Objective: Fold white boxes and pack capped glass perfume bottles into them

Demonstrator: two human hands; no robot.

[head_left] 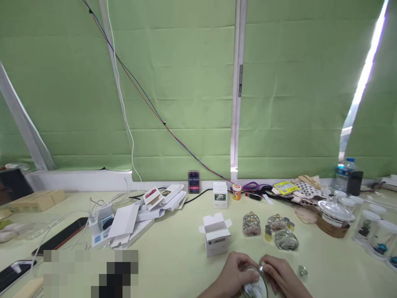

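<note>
Near the front edge of the view, my left hand is closed around a round, clear glass bottle lying tilted with its neck up and to the right. My right hand is closed at the bottle's neck, its fingertips on a small silver neck piece. Part of the bottle is covered by my fingers and cut off by the frame. Right of my right hand lies a small clear faceted stopper. An open white box stands just beyond my left hand, flaps up.
Several glass bottles and gold caps stand beyond my hands. A closed white box, orange tub and phone are at the back. Flattened boxes lie left; clear jars stand right.
</note>
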